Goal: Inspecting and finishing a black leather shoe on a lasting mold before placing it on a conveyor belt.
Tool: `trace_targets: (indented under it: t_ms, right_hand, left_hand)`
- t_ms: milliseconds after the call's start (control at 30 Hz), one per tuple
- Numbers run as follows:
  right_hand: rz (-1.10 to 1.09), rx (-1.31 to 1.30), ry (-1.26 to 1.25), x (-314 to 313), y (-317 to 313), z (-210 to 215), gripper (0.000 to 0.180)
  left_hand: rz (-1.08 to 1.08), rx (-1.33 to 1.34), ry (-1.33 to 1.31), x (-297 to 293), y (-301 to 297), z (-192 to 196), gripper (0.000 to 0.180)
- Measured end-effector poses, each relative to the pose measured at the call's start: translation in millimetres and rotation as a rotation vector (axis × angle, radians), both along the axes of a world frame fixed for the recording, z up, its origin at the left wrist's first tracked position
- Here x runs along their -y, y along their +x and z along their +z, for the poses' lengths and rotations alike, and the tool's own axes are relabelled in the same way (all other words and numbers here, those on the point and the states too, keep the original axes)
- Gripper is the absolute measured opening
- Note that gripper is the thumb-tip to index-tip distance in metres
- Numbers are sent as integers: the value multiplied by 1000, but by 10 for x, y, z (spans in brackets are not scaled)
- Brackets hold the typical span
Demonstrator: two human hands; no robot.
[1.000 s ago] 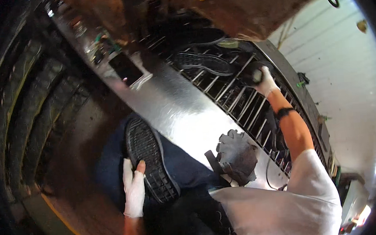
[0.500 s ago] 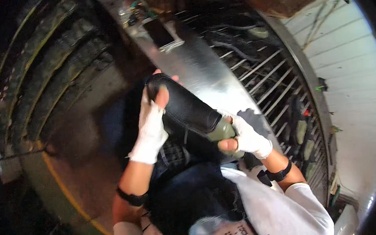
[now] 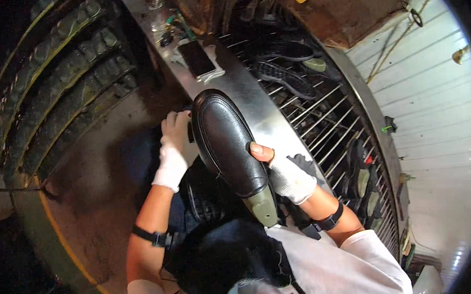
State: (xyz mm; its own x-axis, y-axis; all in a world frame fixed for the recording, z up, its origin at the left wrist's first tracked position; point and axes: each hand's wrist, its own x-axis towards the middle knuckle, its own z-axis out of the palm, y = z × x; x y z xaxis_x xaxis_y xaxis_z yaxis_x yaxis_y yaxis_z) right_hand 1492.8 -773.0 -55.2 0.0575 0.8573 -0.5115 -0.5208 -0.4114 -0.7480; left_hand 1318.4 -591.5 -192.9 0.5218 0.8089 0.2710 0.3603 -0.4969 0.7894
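Observation:
A black leather shoe upper [image 3: 225, 139] with stitched seams is stretched over a green shoe last [image 3: 262, 206], toe pointing away from me. My right hand [image 3: 288, 173], in a white fingerless glove, grips its right side with the thumb on top. The other fingers are hidden beneath. Beside the toe's left edge is my left hand [image 3: 173, 137], also gloved, its fingers extended and slightly bent. Whether it touches the shoe is unclear. Below the shoe, near my lap, a dark piece with a ridged tread [image 3: 201, 200] partly shows.
A metal ledge [image 3: 260, 110] runs past the shoe, with a phone [image 3: 196, 59] and small bottles [image 3: 158, 28] at its far end. On the right, a barred rack [image 3: 321, 136] holds black soles [image 3: 282, 79] and more shoes [image 3: 358, 177]. Shelves of shoes [image 3: 74, 60] stand at left.
The shoe has turned more upright, its top now facing me. My left hand has come off the toe to its left side. My right hand has shifted from the last up onto the upper.

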Motion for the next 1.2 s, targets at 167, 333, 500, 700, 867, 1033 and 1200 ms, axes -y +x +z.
trace_targets:
  t_ms: [167, 333, 500, 700, 867, 1033, 1200]
  right_hand:
    - [-109, 40, 104, -121, 4, 48, 68]
    - [-25, -274, 59, -271, -301, -314, 68]
    - [121, -183, 72, -202, -592, -469, 67]
    - [216, -81, 103, -172, -497, -488, 67]
    - [139, -81, 99, -151, -505, -438, 67]
    - [166, -84, 87, -119, -457, -512, 67]
    - [188, -59, 118, -62, -477, -458, 69]
  left_hand:
    - [65, 411, -751, -246, -242, 705, 43]
    - [-198, 887, -950, -199, -430, 1002, 55]
    - [-364, 841, -850, 26, -518, 1240, 79]
    - [-368, 833, -928, 157, -470, 1378, 79]
    - [-401, 791, -901, 166, -412, 1364, 80]
    - [-396, 771, -904, 221, -394, 1409, 81]
    - [-355, 743, -930, 357, -413, 1430, 87]
